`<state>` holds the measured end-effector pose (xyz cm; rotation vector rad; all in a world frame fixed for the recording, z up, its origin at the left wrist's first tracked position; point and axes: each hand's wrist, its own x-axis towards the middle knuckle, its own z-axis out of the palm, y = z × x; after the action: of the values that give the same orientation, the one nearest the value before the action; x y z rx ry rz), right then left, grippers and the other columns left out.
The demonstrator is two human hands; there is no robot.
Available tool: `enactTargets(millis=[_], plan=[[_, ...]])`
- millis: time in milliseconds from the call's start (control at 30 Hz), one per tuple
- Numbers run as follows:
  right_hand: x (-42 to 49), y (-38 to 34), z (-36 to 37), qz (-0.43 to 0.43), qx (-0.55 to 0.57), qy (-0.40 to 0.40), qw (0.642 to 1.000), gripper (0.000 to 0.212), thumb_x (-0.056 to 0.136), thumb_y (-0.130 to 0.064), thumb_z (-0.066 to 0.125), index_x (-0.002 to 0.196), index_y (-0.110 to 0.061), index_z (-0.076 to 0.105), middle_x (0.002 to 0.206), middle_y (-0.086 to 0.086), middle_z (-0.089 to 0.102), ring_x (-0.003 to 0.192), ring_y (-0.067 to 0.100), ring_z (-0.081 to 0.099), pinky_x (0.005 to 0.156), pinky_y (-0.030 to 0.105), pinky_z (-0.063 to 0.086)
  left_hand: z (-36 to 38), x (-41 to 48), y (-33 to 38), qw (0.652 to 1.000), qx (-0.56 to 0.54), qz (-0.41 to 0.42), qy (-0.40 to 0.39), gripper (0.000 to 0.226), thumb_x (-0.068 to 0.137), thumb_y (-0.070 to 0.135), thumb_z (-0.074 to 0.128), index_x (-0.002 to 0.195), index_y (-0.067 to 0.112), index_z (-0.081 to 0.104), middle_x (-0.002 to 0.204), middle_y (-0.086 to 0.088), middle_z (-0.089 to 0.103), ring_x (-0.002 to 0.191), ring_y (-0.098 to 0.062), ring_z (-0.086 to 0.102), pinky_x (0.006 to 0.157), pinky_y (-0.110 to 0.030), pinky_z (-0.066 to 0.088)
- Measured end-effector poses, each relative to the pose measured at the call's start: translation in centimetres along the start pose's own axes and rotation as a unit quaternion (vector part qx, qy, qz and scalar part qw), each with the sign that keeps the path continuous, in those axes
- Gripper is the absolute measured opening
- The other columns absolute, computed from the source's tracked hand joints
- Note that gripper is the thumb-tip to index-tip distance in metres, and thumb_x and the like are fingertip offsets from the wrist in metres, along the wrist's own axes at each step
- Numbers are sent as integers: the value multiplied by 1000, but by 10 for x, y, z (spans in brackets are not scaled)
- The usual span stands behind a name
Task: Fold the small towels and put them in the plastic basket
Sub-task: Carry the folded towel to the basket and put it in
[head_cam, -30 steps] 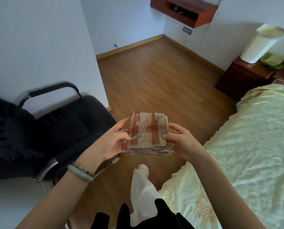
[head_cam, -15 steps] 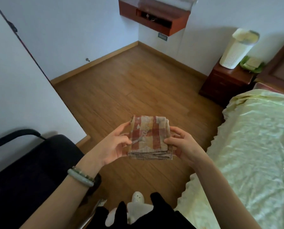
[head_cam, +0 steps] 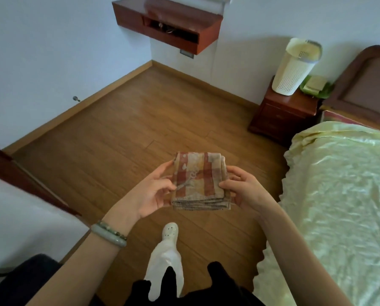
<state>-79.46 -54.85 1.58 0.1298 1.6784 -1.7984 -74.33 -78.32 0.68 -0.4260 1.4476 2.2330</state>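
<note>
folded towel point(head_cam: 199, 181) between both hands, basket point(head_cam: 294, 67) on nightstand point(head_cam: 281, 117) left of bed point(head_cam: 343, 184)

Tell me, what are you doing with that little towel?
A person holds a folded checked towel between the left hand and the right hand, above the wooden floor. It is folded small. The white plastic basket stands across the room on the nightstand, so the towel is not in it yet.

dim, soft daylight | wide-angle bend at edges (slightly soft focus)
</note>
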Motion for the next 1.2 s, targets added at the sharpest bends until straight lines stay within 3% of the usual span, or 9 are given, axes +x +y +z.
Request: enactTargets(millis=[100,567,800,1100,1200], plan=[[50,-30,-5,-4,11,25,1000,41,85,2,59,123,-12,55,113,19,61,102,33,65,78,43,57,-15,54,42,1000,8,-7,-19,64,87,-13,41,137,26,43,110,-14,60,103,-31,56,79,-44,51],[219,-153,-58,-31,95,105,989,36,84,4,58,117,-11,58,102,13,65,88,23,70,64,31,56,-31,273,196,992,28,-60,-104,64,85,-13,43,133,29,49,113,-18,59,103,-32,57,71,-40,57],[316,-209,-125,-43,98,120,987,38,84,4,58,119,-11,57,109,18,60,94,28,68,67,35,57,-17,399,252,990,42,-62,-120,67,82,-11,49,134,30,49,113,-19,58,104,-32,57,77,-43,54],[436,-310,-232,-65,112,117,985,37,82,7,57,116,-10,60,102,18,59,88,28,68,66,37,56,31,554,339,989,35,-55,-133,66,77,-6,55,132,30,51,116,-20,54,108,-33,54,75,-41,56],[470,-335,-262,-62,112,122,984,37,82,7,57,115,-9,60,100,17,59,87,29,67,65,37,56,44,599,361,988,45,-63,-132,71,72,-2,59,134,30,49,117,-20,54,110,-34,53,82,-44,53]])
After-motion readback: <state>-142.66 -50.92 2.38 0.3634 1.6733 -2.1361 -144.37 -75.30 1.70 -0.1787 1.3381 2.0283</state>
